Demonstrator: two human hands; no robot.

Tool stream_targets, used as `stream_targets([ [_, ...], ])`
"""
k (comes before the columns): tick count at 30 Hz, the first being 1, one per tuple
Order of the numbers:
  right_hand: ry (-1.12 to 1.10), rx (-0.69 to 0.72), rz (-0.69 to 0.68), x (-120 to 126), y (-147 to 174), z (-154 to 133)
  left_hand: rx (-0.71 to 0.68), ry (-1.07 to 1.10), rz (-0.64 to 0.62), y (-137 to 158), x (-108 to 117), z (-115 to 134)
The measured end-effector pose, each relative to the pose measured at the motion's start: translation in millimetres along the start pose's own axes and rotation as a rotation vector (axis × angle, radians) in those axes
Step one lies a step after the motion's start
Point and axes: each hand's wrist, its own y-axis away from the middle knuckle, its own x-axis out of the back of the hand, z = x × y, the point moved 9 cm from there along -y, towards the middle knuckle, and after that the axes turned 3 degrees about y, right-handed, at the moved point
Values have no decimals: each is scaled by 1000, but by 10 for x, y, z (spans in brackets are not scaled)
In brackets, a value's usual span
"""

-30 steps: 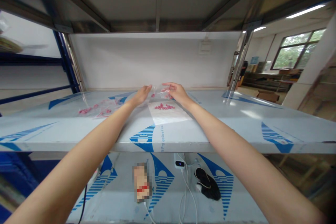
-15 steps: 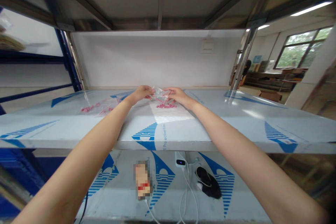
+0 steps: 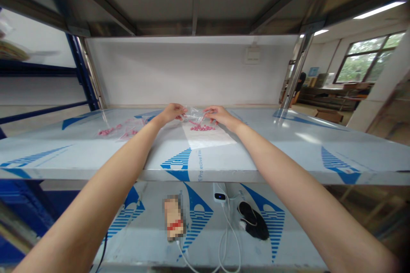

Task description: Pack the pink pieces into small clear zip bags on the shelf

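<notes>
A clear plastic bag (image 3: 193, 113) is stretched between my two hands above the shelf. My left hand (image 3: 174, 112) pinches its left side, and my right hand (image 3: 218, 115) grips its right edge with fingers bent. Just below the bag, several small pink pieces (image 3: 202, 128) lie in a cluster on a white sheet (image 3: 211, 139); their exact kind is too small to make out. Left of my left forearm, more clear bags (image 3: 128, 129) hold similar pink pieces (image 3: 110, 130).
The steel shelf (image 3: 275, 149) is covered in printed protective film. On the lower shelf are a blurred-out phone-like object (image 3: 174, 218) on a white cable, a white device with a small display (image 3: 219, 196), and a black item (image 3: 253, 222). Metal posts (image 3: 296, 76) stand at the sides.
My hands have moved slightly apart, and the bag between them is spread wider. The pink pieces on the white sheet have stayed in place.
</notes>
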Motion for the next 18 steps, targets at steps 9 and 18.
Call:
stream_targets([
  [9, -19, -143, -61, -99, 19, 142, -54, 11, 3, 0, 41, 49],
  [18, 62, -147, -1, -51, 3, 158, -58, 16, 84, 25, 102, 100],
])
